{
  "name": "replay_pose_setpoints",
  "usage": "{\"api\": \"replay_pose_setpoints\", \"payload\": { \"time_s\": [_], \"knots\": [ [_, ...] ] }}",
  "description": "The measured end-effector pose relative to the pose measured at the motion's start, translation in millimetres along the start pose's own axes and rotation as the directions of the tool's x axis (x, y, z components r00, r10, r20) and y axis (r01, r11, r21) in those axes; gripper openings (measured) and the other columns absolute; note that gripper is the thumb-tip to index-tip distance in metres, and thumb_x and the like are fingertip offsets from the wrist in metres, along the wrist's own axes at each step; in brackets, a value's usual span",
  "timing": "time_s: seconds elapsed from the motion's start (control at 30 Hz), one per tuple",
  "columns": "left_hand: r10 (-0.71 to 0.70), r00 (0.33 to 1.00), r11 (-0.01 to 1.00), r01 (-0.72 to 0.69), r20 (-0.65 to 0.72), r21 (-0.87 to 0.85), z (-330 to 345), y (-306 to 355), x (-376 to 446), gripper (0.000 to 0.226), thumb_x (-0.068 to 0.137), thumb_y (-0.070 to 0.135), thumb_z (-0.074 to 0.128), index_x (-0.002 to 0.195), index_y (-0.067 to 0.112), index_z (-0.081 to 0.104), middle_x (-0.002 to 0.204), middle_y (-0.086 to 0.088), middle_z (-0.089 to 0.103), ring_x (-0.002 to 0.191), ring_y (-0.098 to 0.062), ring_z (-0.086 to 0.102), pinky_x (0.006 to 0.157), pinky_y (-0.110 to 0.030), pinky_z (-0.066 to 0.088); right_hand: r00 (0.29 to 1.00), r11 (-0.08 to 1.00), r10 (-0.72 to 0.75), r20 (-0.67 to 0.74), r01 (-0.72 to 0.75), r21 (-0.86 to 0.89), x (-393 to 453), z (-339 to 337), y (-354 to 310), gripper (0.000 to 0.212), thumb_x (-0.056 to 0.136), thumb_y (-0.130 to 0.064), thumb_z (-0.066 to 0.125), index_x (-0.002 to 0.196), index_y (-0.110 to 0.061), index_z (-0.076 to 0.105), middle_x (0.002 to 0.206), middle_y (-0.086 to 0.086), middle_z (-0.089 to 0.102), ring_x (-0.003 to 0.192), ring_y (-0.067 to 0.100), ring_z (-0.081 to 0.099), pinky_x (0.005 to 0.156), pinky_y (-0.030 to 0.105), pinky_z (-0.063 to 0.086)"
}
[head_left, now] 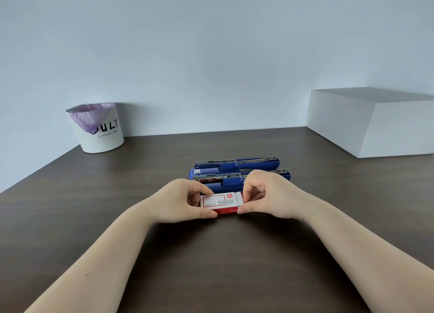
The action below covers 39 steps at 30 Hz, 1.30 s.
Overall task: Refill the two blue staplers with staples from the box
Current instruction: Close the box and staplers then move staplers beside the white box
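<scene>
A small red and white staple box (pixel 219 203) lies on the dark wooden table (pixel 141 172) in front of me. My left hand (pixel 180 201) grips its left end between thumb and fingers. My right hand (pixel 265 195) pinches its right end, where a white inner tray sticks out slightly. Just behind the box lie two blue staplers, side by side and both swung open flat with their metal staple channels showing: the far stapler (pixel 237 163) and the near stapler (pixel 220 179), whose right half my right hand partly hides.
A white cup-shaped bin (pixel 101 129) lined with a purple bag stands at the back left against the wall. A large white box (pixel 368 122) sits at the back right. The table's left edge runs diagonally from the bin toward me.
</scene>
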State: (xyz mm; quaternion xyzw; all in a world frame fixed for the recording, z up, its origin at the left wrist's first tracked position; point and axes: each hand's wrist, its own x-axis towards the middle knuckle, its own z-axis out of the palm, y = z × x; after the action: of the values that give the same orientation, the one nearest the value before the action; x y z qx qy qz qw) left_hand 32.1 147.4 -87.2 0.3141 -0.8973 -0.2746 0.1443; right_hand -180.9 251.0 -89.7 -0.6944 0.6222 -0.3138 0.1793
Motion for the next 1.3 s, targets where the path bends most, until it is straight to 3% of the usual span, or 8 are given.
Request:
{"api": "replay_pose_setpoints", "payload": {
  "time_s": [0.2, 0.4, 0.5, 0.7, 0.93, 1.1, 1.2, 1.3],
  "knots": [
    [0.004, 1.000, 1.000, -0.004, 0.006, 0.018, 3, 1, 2, 0.046, 0.069, 0.044, 0.077, 0.110, 0.027, 0.067, 0.065, 0.010, 0.058, 0.056, -0.003, 0.049, 0.060, -0.019, 0.042, 0.999, 1.000, -0.014, 0.049, 0.012, 0.027, 3, 0, 4, 0.008, 0.076, -0.024, 0.075, 0.073, -0.029, 0.070, 0.091, -0.006, 0.073, 0.088, 0.007, 0.068, 0.087, 0.035, 0.055],
    [-0.014, 1.000, 1.000, 0.014, -0.011, 0.000, 1, 1, 1, 0.050, 0.068, 0.045, 0.078, 0.114, 0.030, 0.064, 0.063, 0.009, 0.056, 0.057, -0.003, 0.050, 0.063, -0.020, 0.043, 0.999, 0.999, 0.032, 0.026, -0.033, 0.030, 0, -3, -1, 0.007, 0.080, -0.026, 0.072, 0.085, -0.023, 0.074, 0.089, -0.011, 0.073, 0.085, 0.000, 0.066, 0.081, 0.018, 0.052],
    [-0.010, 0.995, 1.000, 0.009, -0.095, -0.012, -6, -1, -3, 0.039, 0.074, 0.043, 0.073, 0.111, 0.034, 0.063, 0.061, 0.008, 0.055, 0.053, -0.001, 0.050, 0.060, -0.015, 0.041, 0.993, 0.999, 0.032, -0.114, -0.032, 0.004, -2, -10, -3, 0.005, 0.081, -0.028, 0.070, 0.081, -0.024, 0.073, 0.077, -0.012, 0.070, 0.069, -0.004, 0.062, 0.070, 0.010, 0.045],
    [-0.146, 0.881, 0.981, 0.068, -0.450, -0.183, -19, -10, 0, 0.010, 0.090, 0.028, 0.058, 0.086, 0.028, 0.067, 0.069, 0.004, 0.067, 0.059, -0.008, 0.056, 0.065, -0.024, 0.047, 0.851, 0.976, 0.201, -0.486, -0.130, 0.175, 5, -37, 17, 0.007, 0.085, -0.021, 0.066, 0.088, -0.025, 0.071, 0.088, -0.014, 0.068, 0.081, -0.004, 0.061, 0.066, 0.005, 0.043],
    [-0.345, 0.866, 0.936, 0.291, -0.362, -0.198, -21, -53, 35, 0.026, 0.087, 0.023, 0.062, 0.113, 0.023, 0.063, 0.107, 0.003, 0.067, 0.101, -0.017, 0.062, 0.088, -0.028, 0.047, 0.849, 0.915, 0.404, -0.340, -0.382, 0.132, 38, -70, 66, 0.036, 0.083, -0.022, 0.068, 0.118, -0.018, 0.061, 0.109, 0.002, 0.063, 0.095, 0.016, 0.057, 0.078, 0.025, 0.039],
    [-0.303, 0.909, 0.951, 0.309, -0.285, -0.024, -24, -57, 61, 0.050, 0.078, 0.042, 0.070, 0.124, 0.027, 0.059, 0.099, 0.002, 0.064, 0.089, -0.013, 0.057, 0.088, -0.027, 0.045, 0.863, 0.870, 0.487, -0.136, -0.467, 0.157, 60, -75, 88, 0.050, 0.074, -0.024, 0.078, 0.120, -0.015, 0.060, 0.116, 0.005, 0.064, 0.107, 0.019, 0.058, 0.094, 0.028, 0.040],
    [-0.268, 0.914, 0.958, 0.287, -0.304, 0.017, -19, -62, 71, 0.040, 0.075, 0.052, 0.068, 0.112, 0.037, 0.063, 0.086, 0.011, 0.058, 0.084, -0.013, 0.053, 0.079, -0.028, 0.044, 0.890, 0.885, 0.450, -0.076, -0.433, 0.174, 69, -70, 97, 0.035, 0.068, -0.024, 0.082, 0.101, -0.018, 0.072, 0.104, 0.004, 0.073, 0.103, 0.021, 0.065, 0.100, 0.034, 0.046],
    [-0.165, 0.959, 0.970, 0.201, -0.231, 0.140, -16, -71, 76, 0.041, 0.074, 0.059, 0.062, 0.108, 0.036, 0.067, 0.094, 0.021, 0.065, 0.088, -0.012, 0.059, 0.079, -0.030, 0.049, 0.927, 0.925, 0.375, -0.033, -0.371, 0.081, 74, -66, 93, 0.016, 0.072, -0.022, 0.079, 0.088, -0.022, 0.076, 0.087, -0.002, 0.076, 0.087, 0.017, 0.070, 0.080, 0.027, 0.052]
  ]
}}
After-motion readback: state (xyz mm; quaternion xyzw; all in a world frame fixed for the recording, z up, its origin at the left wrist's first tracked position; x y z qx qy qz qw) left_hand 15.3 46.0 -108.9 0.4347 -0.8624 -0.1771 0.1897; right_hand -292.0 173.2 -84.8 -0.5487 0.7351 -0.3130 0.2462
